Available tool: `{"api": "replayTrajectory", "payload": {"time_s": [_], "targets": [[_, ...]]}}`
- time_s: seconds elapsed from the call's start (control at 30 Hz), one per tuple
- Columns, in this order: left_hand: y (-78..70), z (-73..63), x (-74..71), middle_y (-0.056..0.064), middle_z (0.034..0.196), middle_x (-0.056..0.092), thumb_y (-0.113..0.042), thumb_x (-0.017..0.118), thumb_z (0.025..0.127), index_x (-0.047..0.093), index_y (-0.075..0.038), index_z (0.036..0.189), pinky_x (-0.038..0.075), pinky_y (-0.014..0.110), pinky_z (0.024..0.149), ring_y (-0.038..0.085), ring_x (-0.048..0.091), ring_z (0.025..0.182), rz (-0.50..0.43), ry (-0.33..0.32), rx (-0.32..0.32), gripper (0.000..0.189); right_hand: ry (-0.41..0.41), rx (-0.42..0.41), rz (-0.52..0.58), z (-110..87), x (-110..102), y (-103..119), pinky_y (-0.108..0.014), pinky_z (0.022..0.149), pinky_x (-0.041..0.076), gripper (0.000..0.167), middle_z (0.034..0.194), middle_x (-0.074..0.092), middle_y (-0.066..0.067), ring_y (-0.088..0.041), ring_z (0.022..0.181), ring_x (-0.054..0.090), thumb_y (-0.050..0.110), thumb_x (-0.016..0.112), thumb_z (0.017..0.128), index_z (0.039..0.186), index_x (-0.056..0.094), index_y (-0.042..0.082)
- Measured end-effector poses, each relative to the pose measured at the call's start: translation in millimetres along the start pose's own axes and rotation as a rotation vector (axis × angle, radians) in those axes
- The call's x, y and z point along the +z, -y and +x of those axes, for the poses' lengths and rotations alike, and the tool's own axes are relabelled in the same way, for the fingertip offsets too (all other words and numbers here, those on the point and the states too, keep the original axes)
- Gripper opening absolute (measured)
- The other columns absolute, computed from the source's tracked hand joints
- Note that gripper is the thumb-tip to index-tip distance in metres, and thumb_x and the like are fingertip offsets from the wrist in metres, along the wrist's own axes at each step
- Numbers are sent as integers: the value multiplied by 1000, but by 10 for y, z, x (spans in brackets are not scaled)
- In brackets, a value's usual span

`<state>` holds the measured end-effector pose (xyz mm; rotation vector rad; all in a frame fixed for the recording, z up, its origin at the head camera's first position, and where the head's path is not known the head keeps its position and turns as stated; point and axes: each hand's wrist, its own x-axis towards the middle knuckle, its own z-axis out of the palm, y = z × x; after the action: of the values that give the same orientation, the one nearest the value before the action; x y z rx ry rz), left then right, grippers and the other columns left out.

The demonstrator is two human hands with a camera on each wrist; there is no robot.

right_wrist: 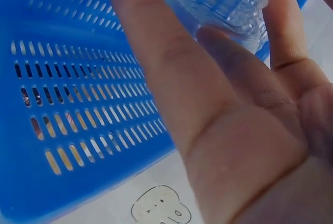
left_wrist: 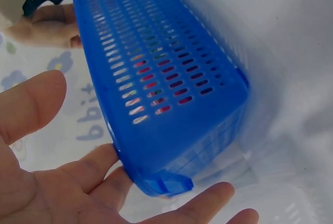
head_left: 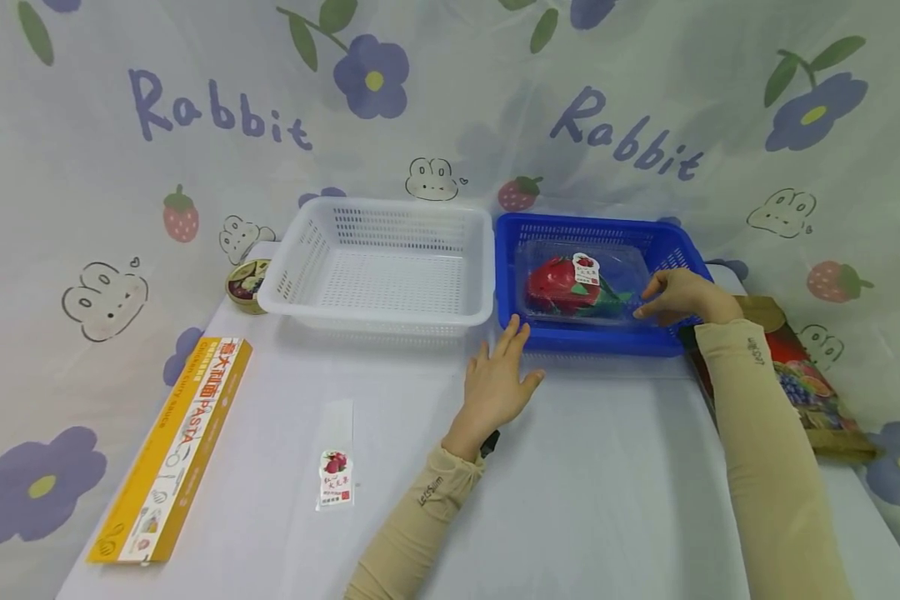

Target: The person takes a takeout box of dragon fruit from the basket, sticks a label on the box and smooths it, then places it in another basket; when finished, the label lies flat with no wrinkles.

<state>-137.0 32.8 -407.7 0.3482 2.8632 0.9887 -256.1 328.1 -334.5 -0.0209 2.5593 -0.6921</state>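
Observation:
A clear plastic box [head_left: 622,267] holding a red and green dragon fruit [head_left: 558,283], with a white label [head_left: 586,269] on its lid, sits in the blue basket [head_left: 592,340]. My right hand [head_left: 678,296] reaches over the basket's right side, its curled fingers at the box's right end. In the right wrist view, a corner of the clear box [right_wrist: 239,21] lies between the thumb and a finger. My left hand [head_left: 497,383] is spread at the basket's front left corner. In the left wrist view, its fingertips touch the blue rim [left_wrist: 117,146].
Left of the blue basket stands a white basket [head_left: 375,312]. A strip with a dragon fruit label [head_left: 336,475] lies on the table. A yellow pasta box [head_left: 168,450] and a round tin [head_left: 247,287] are at the left. A fruit-printed carton [head_left: 810,379] lies under my right forearm.

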Motion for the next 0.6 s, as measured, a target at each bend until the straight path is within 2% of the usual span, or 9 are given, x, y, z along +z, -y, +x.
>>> {"api": "replayTrajectory", "payload": {"time_s": [0.23,0.33,0.5,0.6], "targets": [[-6,-25,-12,-8,164,13,-38,60,95,27,-22,154,28,66,110,55,31,137,3,-4,6,70,84,44,25,-16,-9,43,-40,76,58,32,94,58,-11,-25,81,70,18,71,87,100,51,-4],[-2,-31,-22,-8,164,12,-39,59,95,26,-23,154,28,66,110,55,31,137,13,-6,4,70,97,50,48,-22,34,39,-40,79,58,31,94,59,-9,-24,83,69,16,71,88,101,51,-4],[8,-32,-35,-9,163,13,-39,59,95,26,-24,154,31,63,109,53,35,136,66,-6,0,70,103,27,5,-35,133,-6,-44,86,53,40,107,54,-16,-30,98,59,25,63,93,111,45,-6],[25,-29,-51,-9,164,12,-40,58,95,24,-25,155,34,61,108,51,38,134,137,15,32,70,77,12,-58,-71,174,-15,-49,88,47,47,112,48,-23,-36,103,49,33,58,96,115,40,-7]]}}
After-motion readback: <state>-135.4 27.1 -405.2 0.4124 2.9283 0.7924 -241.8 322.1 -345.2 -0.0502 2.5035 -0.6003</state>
